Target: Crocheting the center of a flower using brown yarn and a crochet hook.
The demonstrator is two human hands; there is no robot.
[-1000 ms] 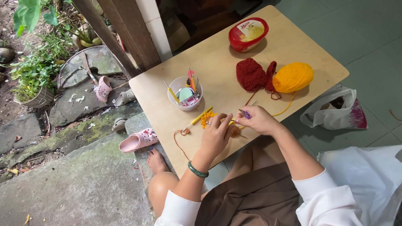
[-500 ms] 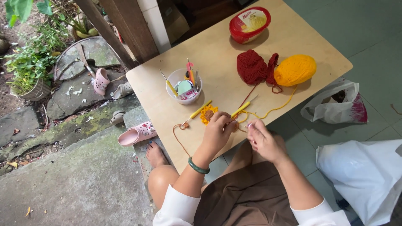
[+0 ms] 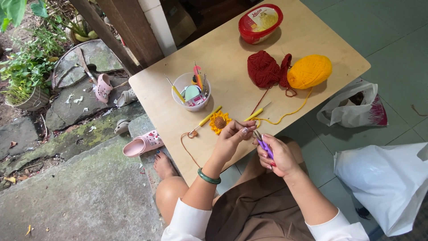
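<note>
My left hand [image 3: 230,139] hovers over the near edge of the wooden table [image 3: 307,35], fingertips pinched on a thin strand of yarn beside a small crocheted sunflower [image 3: 219,121]. My right hand [image 3: 277,156] grips small purple-handled scissors [image 3: 264,145], their tips pointing toward my left fingertips. A yellow-handled crochet hook [image 3: 207,118] lies left of the flower, another [image 3: 255,113] to its right. A dark red yarn ball [image 3: 263,68] and a yellow yarn ball [image 3: 309,71] sit farther back, their strands trailing toward me.
A white cup [image 3: 191,92] holding hooks and small tools stands mid-table. A red-lidded tub [image 3: 260,22] sits at the far edge. White plastic bags [image 3: 385,178] lie on the tiled floor at right. Pink sandals [image 3: 141,143], stones and plants are on the left.
My hands drew back from the tabletop toward my lap. The right hand now holds the purple scissors up near the left fingertips. The flower stays on the table.
</note>
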